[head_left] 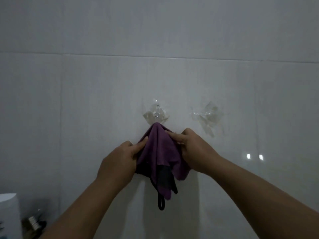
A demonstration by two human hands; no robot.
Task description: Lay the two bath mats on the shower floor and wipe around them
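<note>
Purple cloth gathered at the wall hook, one hand on each side.

The purple cloth (159, 149) hangs bunched from the clear adhesive hook (156, 112) on the tiled wall (103, 83), its top tucked just under the hook and its long axis running straight down, a black loop trailing at the lowest point. The left hand (119, 160) pinches the cloth's left edge below the hook, and the right hand (193, 149) grips its right edge, fingers curled into the folds. This two-sided hold probably steadies the fabric for lifting off or seating on the hook. A second clear hook (206, 116) sits bare to the right of the first. No bath mats are in view.
</note>
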